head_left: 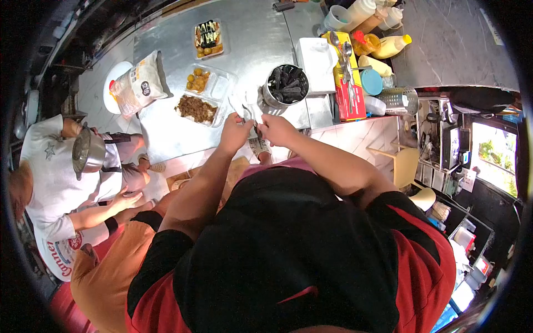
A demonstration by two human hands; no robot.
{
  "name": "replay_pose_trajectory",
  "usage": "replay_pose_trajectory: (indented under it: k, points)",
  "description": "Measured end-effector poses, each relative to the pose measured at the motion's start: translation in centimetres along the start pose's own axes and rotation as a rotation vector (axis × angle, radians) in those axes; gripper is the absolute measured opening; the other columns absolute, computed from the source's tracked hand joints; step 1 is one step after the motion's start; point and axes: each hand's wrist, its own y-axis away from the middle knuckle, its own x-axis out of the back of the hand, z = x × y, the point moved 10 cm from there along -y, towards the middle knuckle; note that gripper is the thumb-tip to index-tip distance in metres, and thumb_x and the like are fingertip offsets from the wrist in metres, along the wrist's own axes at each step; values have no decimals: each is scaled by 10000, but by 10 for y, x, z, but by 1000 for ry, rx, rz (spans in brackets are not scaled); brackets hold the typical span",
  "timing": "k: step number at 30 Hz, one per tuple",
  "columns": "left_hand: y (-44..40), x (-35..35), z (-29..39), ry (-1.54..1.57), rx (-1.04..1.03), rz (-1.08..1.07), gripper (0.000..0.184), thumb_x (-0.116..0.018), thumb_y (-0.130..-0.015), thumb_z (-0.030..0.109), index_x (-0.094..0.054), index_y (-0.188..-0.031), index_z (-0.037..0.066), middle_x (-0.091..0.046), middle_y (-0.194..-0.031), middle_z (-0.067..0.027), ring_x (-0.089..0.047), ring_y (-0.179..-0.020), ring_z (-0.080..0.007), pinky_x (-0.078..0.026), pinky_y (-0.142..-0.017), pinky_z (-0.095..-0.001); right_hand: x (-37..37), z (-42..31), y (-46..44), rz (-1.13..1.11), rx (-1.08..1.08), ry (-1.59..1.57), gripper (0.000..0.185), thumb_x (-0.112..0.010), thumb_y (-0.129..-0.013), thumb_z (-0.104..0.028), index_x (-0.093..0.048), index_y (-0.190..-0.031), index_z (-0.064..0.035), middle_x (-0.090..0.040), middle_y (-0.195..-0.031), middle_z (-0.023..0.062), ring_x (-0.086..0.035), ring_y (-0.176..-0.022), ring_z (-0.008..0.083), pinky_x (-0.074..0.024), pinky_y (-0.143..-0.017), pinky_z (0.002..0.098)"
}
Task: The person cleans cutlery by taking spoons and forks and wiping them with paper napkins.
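Both of my hands are close together at the near edge of the steel table (166, 129). Fingers pinched, my left hand (236, 133) holds the handle end of a pale utensil, which looks like a spoon (244, 105). My right hand (276, 130) is closed too, on a second thin piece beside it; glare hides what it is. Just beyond my right hand stands a metal canister (285, 86) of black utensils. Left of my hands lies an open clear container (222, 83) with brown chopped food (197, 109) and round golden pieces (197, 80).
Another clear container (209, 40) with drizzled food lies farther back. A plastic bag (139, 83) rests on a white plate at left. Right are a white box (315, 65), a tray of spoons (348, 77) and sauce bottles (391, 46). Two people are at left, one with a metal pot (89, 151).
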Motion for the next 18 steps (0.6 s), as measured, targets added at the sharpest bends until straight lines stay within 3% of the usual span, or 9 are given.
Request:
replay_pose_trajectory:
  k: [1,4,11,15,18]
  points:
    - [-1,-2,0,16,-11,1,745,-776,-870,319,-523,-1428,-106,-698,-1210,-202,-699,-1070,-283,-549,-938,-372,3,-9,-1,68,97,101,245,-647,-1023,-272,-621,-998,-30,-735,-877,221,-738,-799,409,-578,-708,519]
    - [-4,-3,-4,23,-19,33,691,-733,-901,303,-524,-1415,-109,-711,-1121,-154,-691,-1015,-246,-541,-916,-350,4,-15,-1,155,118,150,243,-655,-995,-274,-644,-997,-32,-724,-926,256,-704,-908,477,-537,-811,572]
    - [-8,-2,-16,136,20,53,633,-654,-937,269,-505,-1420,-111,-701,-1002,-76,-645,-900,-165,-524,-842,-292,-10,-12,-5,151,149,308,263,-647,-1016,-299,-623,-1035,-38,-733,-885,216,-722,-881,435,-550,-773,533]
    - [-5,0,-11,6,24,46,682,-755,-919,351,-541,-1398,-85,-720,-1147,-197,-713,-1041,-308,-552,-930,-389,-7,-10,0,137,160,252,268,-662,-1001,-315,-639,-1067,-56,-741,-917,205,-723,-902,424,-551,-791,528]
    - [-3,3,-8,-86,-15,79,676,-783,-916,376,-565,-1373,-72,-726,-1112,-192,-720,-1018,-324,-555,-917,-400,-4,2,16,20,158,245,248,-657,-991,-304,-653,-1064,-67,-745,-929,199,-719,-900,417,-556,-803,505]
